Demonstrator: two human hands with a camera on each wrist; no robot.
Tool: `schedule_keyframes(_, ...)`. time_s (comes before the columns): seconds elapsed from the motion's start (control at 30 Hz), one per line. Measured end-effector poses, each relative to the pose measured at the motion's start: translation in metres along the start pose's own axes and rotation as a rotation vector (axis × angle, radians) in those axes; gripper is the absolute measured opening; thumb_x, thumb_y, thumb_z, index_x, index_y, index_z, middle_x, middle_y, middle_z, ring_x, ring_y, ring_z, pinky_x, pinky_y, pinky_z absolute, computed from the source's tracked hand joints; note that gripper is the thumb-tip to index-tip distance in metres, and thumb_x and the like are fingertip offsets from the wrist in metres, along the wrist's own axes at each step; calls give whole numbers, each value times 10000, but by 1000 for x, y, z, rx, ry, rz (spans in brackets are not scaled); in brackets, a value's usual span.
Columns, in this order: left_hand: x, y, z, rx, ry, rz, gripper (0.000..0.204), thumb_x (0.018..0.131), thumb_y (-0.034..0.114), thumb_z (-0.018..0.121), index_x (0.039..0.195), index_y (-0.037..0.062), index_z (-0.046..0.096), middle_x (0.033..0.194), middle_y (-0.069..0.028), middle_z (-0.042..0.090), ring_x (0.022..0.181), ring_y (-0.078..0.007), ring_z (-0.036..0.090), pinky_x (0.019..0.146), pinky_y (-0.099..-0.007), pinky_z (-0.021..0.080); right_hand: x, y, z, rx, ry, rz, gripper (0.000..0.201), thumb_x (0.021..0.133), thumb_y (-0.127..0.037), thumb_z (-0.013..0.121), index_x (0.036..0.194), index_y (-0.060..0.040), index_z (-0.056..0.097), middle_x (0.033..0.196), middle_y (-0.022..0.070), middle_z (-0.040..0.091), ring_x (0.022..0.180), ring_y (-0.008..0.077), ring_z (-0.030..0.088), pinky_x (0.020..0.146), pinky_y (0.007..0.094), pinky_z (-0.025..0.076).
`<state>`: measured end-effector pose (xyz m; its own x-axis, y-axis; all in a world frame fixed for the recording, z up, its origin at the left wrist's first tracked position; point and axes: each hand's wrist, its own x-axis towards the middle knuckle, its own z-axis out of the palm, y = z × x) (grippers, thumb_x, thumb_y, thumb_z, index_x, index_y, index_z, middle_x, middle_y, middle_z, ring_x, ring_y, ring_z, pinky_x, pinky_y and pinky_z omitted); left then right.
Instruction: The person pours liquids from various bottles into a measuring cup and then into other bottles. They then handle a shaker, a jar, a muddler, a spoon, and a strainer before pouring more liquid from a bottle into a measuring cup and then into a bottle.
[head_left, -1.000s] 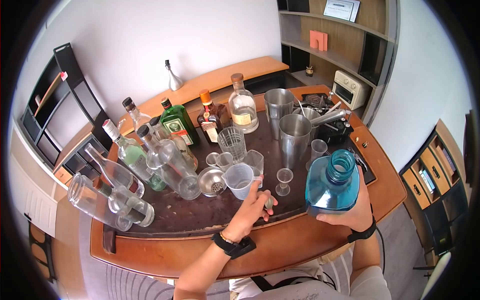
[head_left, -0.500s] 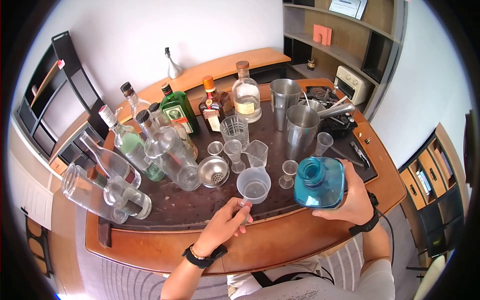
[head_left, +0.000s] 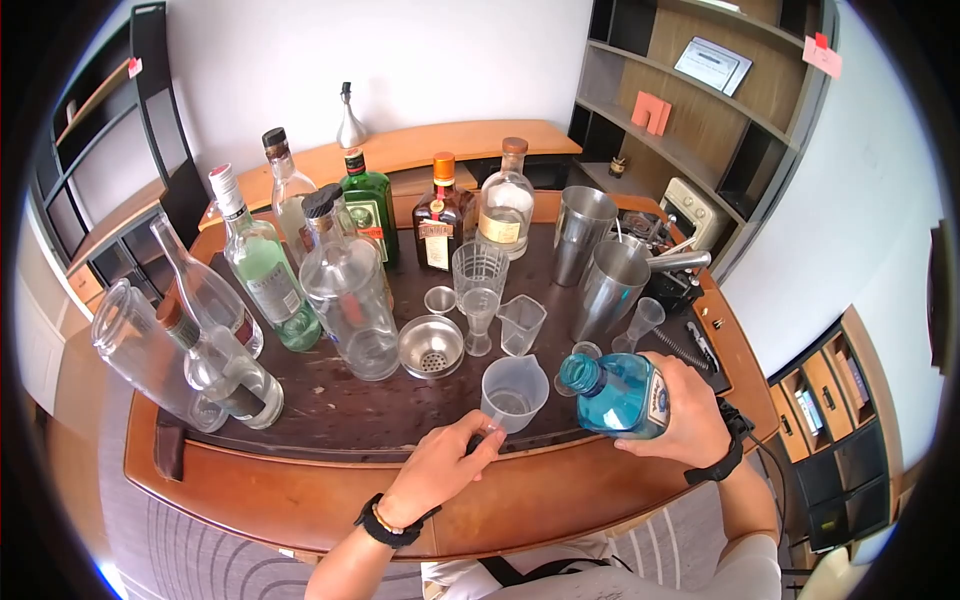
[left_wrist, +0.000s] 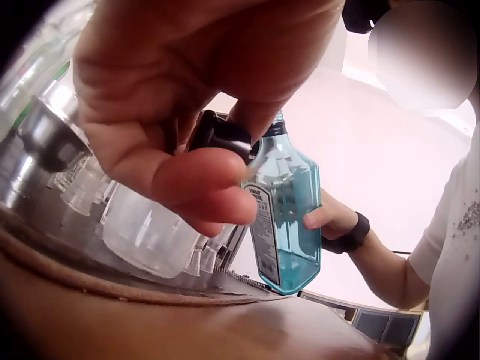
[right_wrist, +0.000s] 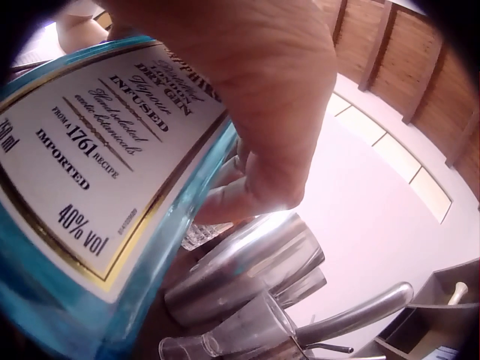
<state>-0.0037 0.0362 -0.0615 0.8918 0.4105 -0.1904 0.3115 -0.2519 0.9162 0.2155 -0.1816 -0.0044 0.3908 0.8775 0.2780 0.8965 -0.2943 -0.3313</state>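
Note:
My left hand (head_left: 440,470) pinches the handle of a clear plastic measuring cup (head_left: 515,392) near the front edge of the dark table inlay. A black cap (left_wrist: 221,136) is held in the same hand's curled fingers. My right hand (head_left: 685,415) grips a blue glass bottle (head_left: 625,395), tilted with its uncapped mouth pointing left, a little right of the cup and not touching it. In the right wrist view my right hand (right_wrist: 262,97) wraps the bottle's side beside its label (right_wrist: 112,150). No liquid is seen leaving the mouth.
Several bottles stand at the left and back, including a green bottle (head_left: 368,205). A strainer (head_left: 431,347), a small beaker (head_left: 521,325) and glass jiggers are behind the cup. Metal shaker tins (head_left: 608,290) stand at the back right, with a small glass (head_left: 645,318) in front.
My left hand has taken the cup by its handle and drawn it towards the front edge. My right hand has brought the bottle left and tipped its mouth towards the cup.

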Motion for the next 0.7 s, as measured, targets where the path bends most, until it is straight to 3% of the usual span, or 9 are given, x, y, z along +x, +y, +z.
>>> schedule_keyframes(0.1, -1, -11, 2, 147, 60, 95, 300, 986, 329, 585, 1061, 38, 601, 742, -175, 672, 710, -353, 670, 656, -421, 500, -2, -1, -1, -42, 6, -56, 917, 572, -367, 917, 1332, -70, 499, 1034, 130, 605, 926, 340, 598, 857, 415, 462)
schedule_keyframes(0.2, -3, -10, 2, 121, 62, 120, 296, 975, 323, 593, 1059, 40, 596, 760, -205, 671, 759, -415, 649, 677, -459, 496, -1, -4, -3, -122, -29, -89, 940, 565, -357, 912, 1351, -64, 488, 1000, 120, 603, 910, 314, 597, 828, 400, 451)
schedule_keyframes(0.3, -3, -11, 0, 117, 55, 138, 283, 972, 316, 600, 1048, 43, 588, 771, -184, 683, 765, -396, 664, 679, -458, 497, 1, -6, -4, -201, -50, -115, 955, 560, -348, 908, 1363, -56, 481, 970, 111, 595, 888, 304, 591, 800, 397, 442)
schedule_keyframes(0.4, -4, -12, -5, 159, 92, 158, 277, 976, 293, 618, 1075, 34, 612, 788, -90, 718, 598, -190, 668, 618, -319, 502, 3, -8, -4, -259, -42, -142, 965, 558, -341, 905, 1373, -51, 478, 951, 105, 587, 871, 297, 584, 782, 395, 432)
schedule_keyframes(0.5, -11, 4, -23, 102, 155, 158, 268, 959, 298, 627, 1047, 48, 587, 828, -168, 705, 781, -369, 686, 680, -439, 508, 5, -11, -7, -310, -43, -153, 977, 561, -332, 901, 1389, -44, 470, 948, 104, 583, 870, 291, 579, 780, 390, 422)
schedule_keyframes(0.53, -10, 3, -28, -1, 225, 258, 250, 947, 259, 653, 1073, 49, 603, 829, -171, 695, 751, -331, 690, 668, -386, 513, 6, -13, -9, -328, -49, -155, 981, 563, -328, 900, 1395, -41, 466, 949, 104, 583, 872, 289, 578, 781, 389, 419)
schedule_keyframes(0.57, -12, 11, -37, -29, 285, 268, 214, 958, 220, 652, 1084, 49, 627, 800, -109, 697, 708, -225, 683, 651, -323, 512, 6, -14, -10, -351, -48, -160, 985, 565, -323, 897, 1402, -39, 464, 949, 104, 581, 872, 287, 575, 784, 389, 415)
schedule_keyframes(0.63, -18, 31, -50, -323, 391, 375, 177, 991, 214, 623, 1068, 57, 649, 779, -29, 678, 646, -97, 603, 594, -236, 464, 7, -17, -11, -394, -45, -172, 992, 568, -312, 893, 1415, -34, 459, 950, 104, 578, 872, 285, 567, 791, 389, 408)
schedule_keyframes(0.7, -28, 53, -65, -445, 508, 496, 192, 1024, 242, 576, 1041, 69, 658, 794, 7, 661, 605, -22, 518, 538, -177, 398, 9, -18, -10, -430, -41, -179, 999, 568, -304, 890, 1427, -34, 456, 951, 102, 574, 878, 281, 560, 794, 392, 403)
